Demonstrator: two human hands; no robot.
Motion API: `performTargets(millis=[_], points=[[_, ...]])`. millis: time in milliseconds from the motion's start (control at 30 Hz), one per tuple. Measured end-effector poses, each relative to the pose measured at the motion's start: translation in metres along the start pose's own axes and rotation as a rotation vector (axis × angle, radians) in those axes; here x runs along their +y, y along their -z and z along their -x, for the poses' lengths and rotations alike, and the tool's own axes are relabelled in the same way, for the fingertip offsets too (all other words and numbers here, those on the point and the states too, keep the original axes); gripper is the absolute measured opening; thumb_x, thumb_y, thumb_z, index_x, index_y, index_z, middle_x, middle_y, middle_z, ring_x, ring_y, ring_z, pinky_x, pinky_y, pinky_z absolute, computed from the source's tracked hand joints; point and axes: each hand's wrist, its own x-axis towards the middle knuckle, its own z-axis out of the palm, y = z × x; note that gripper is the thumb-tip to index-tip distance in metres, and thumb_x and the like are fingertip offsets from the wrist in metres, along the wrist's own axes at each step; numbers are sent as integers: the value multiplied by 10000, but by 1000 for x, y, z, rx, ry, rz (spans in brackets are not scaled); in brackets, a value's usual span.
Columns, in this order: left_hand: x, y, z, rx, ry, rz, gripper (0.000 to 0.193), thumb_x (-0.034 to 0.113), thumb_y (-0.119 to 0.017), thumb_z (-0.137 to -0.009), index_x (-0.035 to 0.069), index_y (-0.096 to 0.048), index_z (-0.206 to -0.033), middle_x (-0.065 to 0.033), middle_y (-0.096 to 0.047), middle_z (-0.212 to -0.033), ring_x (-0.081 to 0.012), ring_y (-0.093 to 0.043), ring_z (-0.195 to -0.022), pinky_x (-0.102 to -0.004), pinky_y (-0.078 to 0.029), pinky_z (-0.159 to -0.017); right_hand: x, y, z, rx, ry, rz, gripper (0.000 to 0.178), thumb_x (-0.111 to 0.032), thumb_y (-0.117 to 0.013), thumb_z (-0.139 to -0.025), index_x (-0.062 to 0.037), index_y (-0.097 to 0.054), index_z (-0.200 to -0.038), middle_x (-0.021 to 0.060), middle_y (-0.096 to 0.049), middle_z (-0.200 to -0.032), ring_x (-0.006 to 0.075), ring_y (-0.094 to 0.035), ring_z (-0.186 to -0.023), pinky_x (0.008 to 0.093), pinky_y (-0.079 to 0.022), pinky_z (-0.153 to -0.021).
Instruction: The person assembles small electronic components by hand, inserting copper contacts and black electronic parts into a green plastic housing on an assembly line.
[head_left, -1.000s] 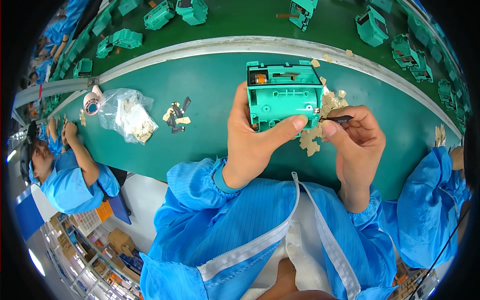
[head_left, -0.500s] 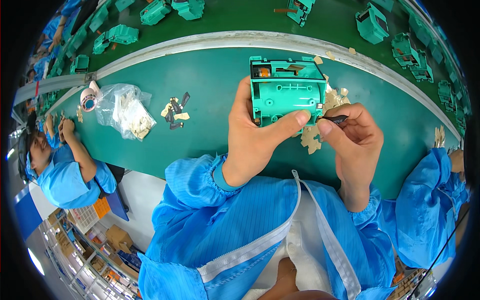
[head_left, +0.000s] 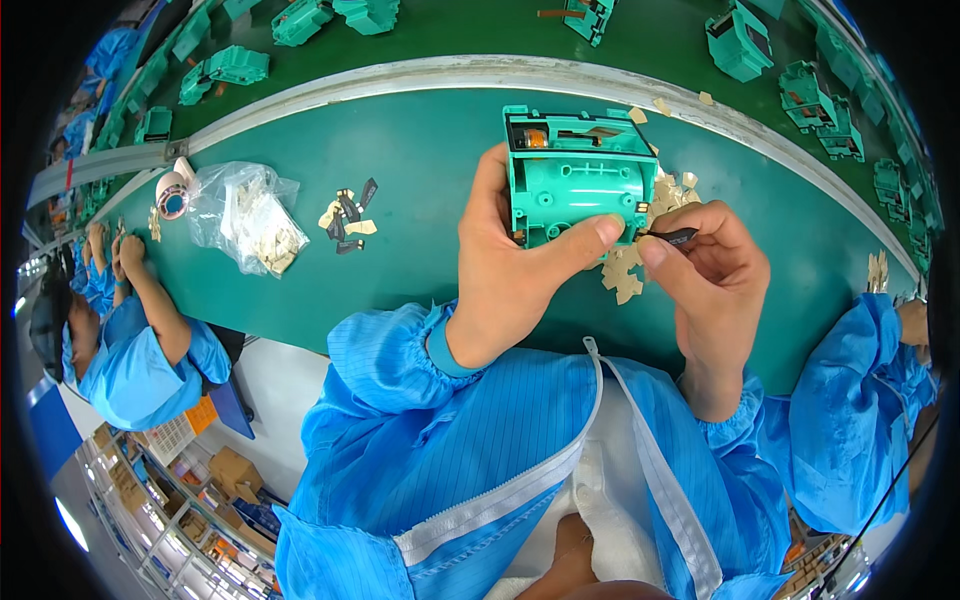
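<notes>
Head view shows green table (head_left: 420,200) and shelving (head_left: 165,520) (left grip (head_left: 512,275) holding teal housing (head_left: 590,185), right grip (head_left: 718,275) pinching black tab (head_left: 677,236)).

I had the left hand (head_left: 510,270) around the housing (head_left: 580,188), the right hand (head_left: 715,265) to its right with a strip (head_left: 676,236) between the fingertips. On the table (head_left: 430,170) I saw loose pieces (head_left: 625,282) beyond that hand; leftward on my feed lay a mixed heap (head_left: 348,210), a bag (head_left: 228,205), then a round device (head_left: 172,195). Past the rail (head_left: 440,77) sat other housings (head_left: 738,44).
</notes>
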Motion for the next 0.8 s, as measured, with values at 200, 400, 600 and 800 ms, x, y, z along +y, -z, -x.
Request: performTargets(millis=[200, 400, 600, 800], points=[[0, 5, -1, -23, -41, -10, 523, 44, -736, -738, -14, -403, -1137, -113, -602, -1026, -145, -606, -916, -275, -515, -769, 3, -4, -2, 0, -32, 47, 139, 55, -671, -766, 29, -566, -853, 73, -616, -792, 76, -563, -656, 196, -435, -531], [-2, 5, -1, -23, -55, -20, 537, 47, -740, -734, -12, -397, -1143, -114, -602, -1026, -144, -606, -920, -274, -514, -775, 4, -4, -2, 15, -25, 43, 140, 50, -675, -764, 25, -559, -836, 64, -611, -785, 75, -563, -661, 196, -437, -544], [-1, 4, 0, -5, -103, -31, 548, 56, -741, -736, -7, -391, -1154, -115, -603, -1026, -145, -609, -917, -276, -515, -772, 1, -3, -2, 12, -59, 69, 139, 52, -673, -762, 16, -552, -820, 69, -611, -781, 84, -565, -656, 202, -439, -531], [0, 4, -1, -4, -110, -42, 545, 61, -740, -737, -7, -398, -1156, -114, -605, -1024, -146, -610, -913, -273, -515, -766, -2, -3, -2, -12, -30, 36, 141, 64, -667, -756, 15, -544, -807, 77, -610, -786, 88, -562, -649, 200, -439, -530]])
